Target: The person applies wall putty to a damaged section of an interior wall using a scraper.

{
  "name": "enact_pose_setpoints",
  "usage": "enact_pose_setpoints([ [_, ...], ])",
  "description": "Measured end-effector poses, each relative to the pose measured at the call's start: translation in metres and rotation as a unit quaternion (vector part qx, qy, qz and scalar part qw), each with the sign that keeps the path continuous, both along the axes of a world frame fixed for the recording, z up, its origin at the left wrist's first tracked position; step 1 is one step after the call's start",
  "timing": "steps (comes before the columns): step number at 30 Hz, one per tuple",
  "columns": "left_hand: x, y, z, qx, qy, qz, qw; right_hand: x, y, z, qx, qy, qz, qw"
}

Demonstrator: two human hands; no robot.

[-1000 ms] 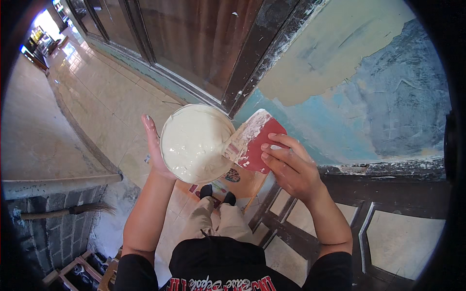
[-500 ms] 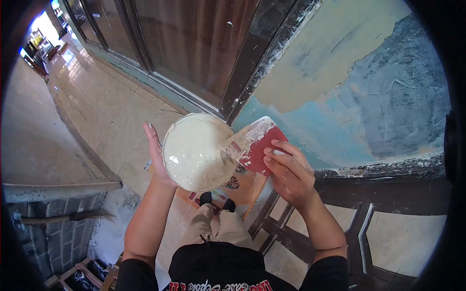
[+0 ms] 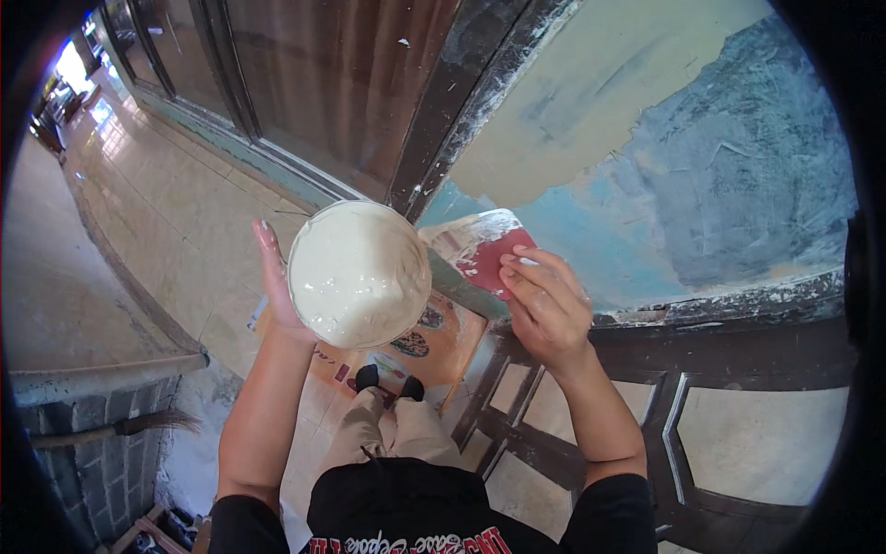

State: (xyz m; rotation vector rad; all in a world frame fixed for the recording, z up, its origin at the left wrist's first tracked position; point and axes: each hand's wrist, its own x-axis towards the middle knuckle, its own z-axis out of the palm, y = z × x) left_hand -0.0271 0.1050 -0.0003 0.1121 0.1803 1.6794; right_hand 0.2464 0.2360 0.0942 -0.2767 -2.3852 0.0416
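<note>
My left hand (image 3: 282, 294) holds a round tub (image 3: 293, 294) from its left side, the thumb sticking up along the rim and the other fingers hidden beneath. Creamy off-white putty (image 3: 355, 277) fills it, its surface glossy and uneven. In my right hand (image 3: 552, 309) is a flat red putty spreader (image 3: 496, 263), pinched between fingers and a mostly hidden thumb. White and beige putty smears the spreader's far edge, which sits just right of the tub, apart from the putty. Some putty also marks my right fingers.
A wall (image 3: 591, 222) with beige, light-blue and grey-blue patches rises at the right. Dark-framed glass panes (image 3: 323, 92) stand ahead, and a brown panelled door (image 3: 637, 355) is at lower right. A patterned mat (image 3: 452, 342) lies by my feet. A broom (image 3: 120, 427) is at left.
The spreader has come away from the putty at the tub's right edge and is now apart from it. In the picture, both hands and the tub sit slightly further left and up.
</note>
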Motion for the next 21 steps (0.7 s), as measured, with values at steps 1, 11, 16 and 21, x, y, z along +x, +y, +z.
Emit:
enact_pose_setpoints([
  [1,0.000,0.000,-0.001,-0.005,-0.006,-0.004,1.000,0.002,0.002,0.001,0.002,0.000,-0.009,1.000],
  [11,-0.013,-0.007,-0.020,0.004,-0.033,0.008,0.999,0.045,0.057,-0.058,-0.088,0.026,-0.161,0.983],
  [16,-0.023,-0.015,-0.028,-0.053,-0.026,0.036,0.998,0.055,0.094,-0.123,-0.186,-0.017,-0.237,0.953],
  [21,-0.044,-0.018,-0.043,-0.088,0.012,0.060,0.994,0.047,0.132,-0.165,-0.141,-0.043,-0.231,0.962],
])
